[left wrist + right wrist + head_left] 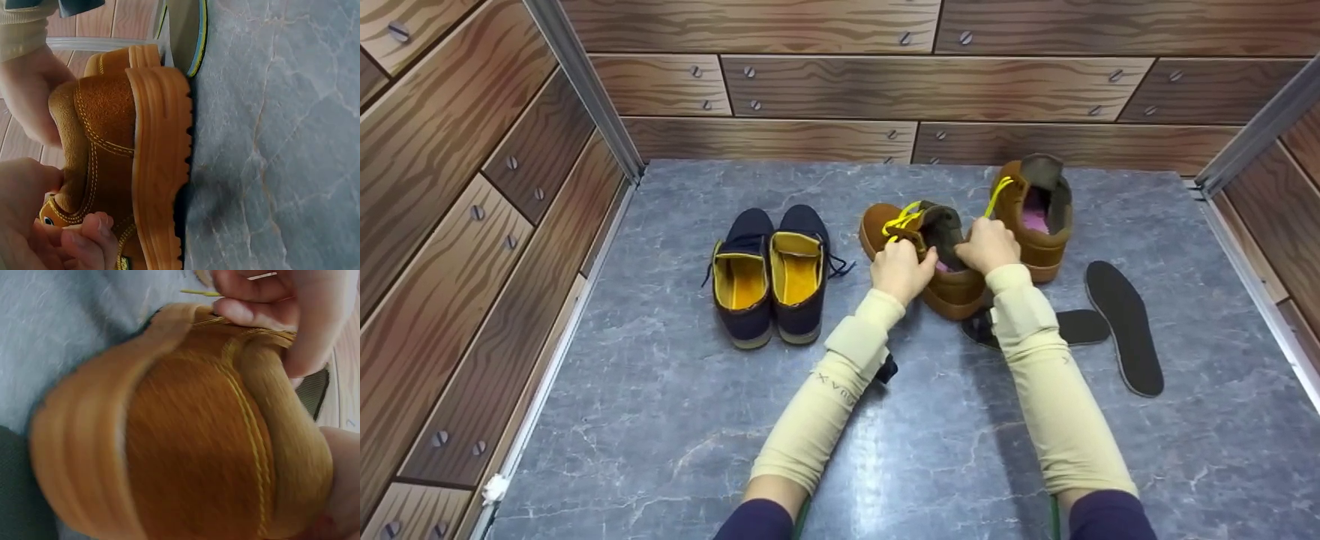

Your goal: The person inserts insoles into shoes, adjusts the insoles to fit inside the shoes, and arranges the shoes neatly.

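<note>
A brown suede shoe [956, 296] with yellow laces [906, 219] sits between my hands, its toe pointing to the upper left. My left hand [901, 271] pinches its near side by the eyelets, thumb at the collar and fingers curled below, as the left wrist view shows. On the opposite side of the opening, my right hand [991, 246] grips the padded collar [289, 439]; its fingertips are hidden inside or behind it. The matching brown shoe [1041, 244] stands just right of my right hand, with a pink footbed [1036, 214] visible inside.
Two navy shoes [799, 315] with yellow linings stand side by side on the left. At the right, a dark insole [1125, 330] lies beside another insole [1081, 328], partly covered by my right wrist. Wood-patterned panels [825, 86] border the grey marbled surface [660, 420].
</note>
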Demonstrator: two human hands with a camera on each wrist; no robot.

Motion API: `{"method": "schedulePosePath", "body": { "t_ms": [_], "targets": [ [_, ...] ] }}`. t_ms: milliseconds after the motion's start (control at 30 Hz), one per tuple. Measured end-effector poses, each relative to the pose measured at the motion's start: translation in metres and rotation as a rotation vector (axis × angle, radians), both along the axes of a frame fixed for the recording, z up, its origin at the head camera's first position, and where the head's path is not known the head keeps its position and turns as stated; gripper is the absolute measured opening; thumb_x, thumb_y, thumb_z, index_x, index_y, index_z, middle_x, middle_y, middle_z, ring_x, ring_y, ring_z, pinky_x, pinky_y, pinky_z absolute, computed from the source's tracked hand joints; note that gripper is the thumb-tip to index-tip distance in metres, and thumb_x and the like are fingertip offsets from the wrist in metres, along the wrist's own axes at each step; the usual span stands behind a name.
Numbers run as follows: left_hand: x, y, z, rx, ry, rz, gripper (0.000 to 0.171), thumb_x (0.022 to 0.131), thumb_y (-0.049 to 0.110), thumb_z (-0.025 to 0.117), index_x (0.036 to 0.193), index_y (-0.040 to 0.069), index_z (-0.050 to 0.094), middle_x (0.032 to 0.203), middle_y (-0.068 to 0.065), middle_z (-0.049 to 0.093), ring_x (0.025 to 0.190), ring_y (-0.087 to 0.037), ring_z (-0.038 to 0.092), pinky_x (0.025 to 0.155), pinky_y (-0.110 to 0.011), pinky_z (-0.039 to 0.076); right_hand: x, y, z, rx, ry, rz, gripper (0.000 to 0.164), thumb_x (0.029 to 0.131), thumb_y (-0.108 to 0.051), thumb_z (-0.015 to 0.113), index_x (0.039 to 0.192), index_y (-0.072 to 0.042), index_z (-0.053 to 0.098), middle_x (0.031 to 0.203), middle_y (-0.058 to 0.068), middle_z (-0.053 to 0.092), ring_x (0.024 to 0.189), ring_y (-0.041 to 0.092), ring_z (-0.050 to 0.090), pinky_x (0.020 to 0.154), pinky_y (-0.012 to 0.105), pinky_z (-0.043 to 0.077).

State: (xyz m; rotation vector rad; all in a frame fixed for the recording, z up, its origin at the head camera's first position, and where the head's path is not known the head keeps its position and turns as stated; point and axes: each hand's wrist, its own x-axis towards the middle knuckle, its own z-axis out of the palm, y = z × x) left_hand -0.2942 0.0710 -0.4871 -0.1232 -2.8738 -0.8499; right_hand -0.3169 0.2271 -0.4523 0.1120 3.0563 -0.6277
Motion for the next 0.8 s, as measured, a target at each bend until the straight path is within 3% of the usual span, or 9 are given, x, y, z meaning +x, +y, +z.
{"method": "schedulePosePath", "body": {
  "t_ms": [133, 300, 567, 800],
  "targets": [
    [0.002, -0.002, 0.000, -0.037, -0.001, 0.028, 0.031, 0.091, 0.036, 0.062, 0.083, 0.008, 0.072, 0.095, -0.013, 0.070, 0.083, -0.034, 0.070, 0.067, -0.045, 0.056, 0.005, -0.002, 0.002, 0.003, -0.079, 0.057, 0.035, 0.079, -0.022, 0.065, 0.096, 0.008, 0.063, 0.110, 0.035, 0.061, 0.096, 0.052, 0.061, 0.077, 0.060, 0.049],
    [0.004, -0.007, 0.000, -0.114, 0.017, 0.046, 0.025, 0.091, 0.029, 0.060, 0.085, 0.009, 0.074, 0.093, -0.011, 0.072, 0.082, -0.032, 0.071, 0.066, -0.043, 0.057, 0.008, -0.006, -0.004, -0.003, -0.126, 0.114, 0.032, 0.080, -0.029, 0.066, 0.084, 0.002, 0.063, 0.099, 0.030, 0.064, 0.085, 0.041, 0.061, 0.074, 0.054, 0.049],
    [0.002, -0.014, 0.001, -0.131, 0.042, 0.017, 0.025, 0.094, 0.025, 0.060, 0.085, 0.008, 0.075, 0.093, -0.012, 0.074, 0.081, -0.032, 0.071, 0.066, -0.043, 0.057, 0.011, -0.010, -0.008, -0.010, -0.101, 0.140, 0.027, 0.083, -0.029, 0.062, 0.071, -0.006, 0.057, 0.089, 0.022, 0.065, 0.082, 0.039, 0.060, 0.069, 0.053, 0.047],
    [0.005, -0.031, 0.016, -0.111, 0.099, -0.068, 0.026, 0.094, 0.023, 0.059, 0.078, 0.005, 0.071, 0.086, -0.014, 0.072, 0.074, -0.034, 0.070, 0.062, -0.043, 0.056, 0.026, -0.017, 0.003, -0.074, -0.042, 0.165, 0.030, 0.085, -0.030, 0.066, 0.064, -0.010, 0.057, 0.069, 0.011, 0.062, 0.066, 0.030, 0.057, 0.058, 0.042, 0.044]
  ]
}}
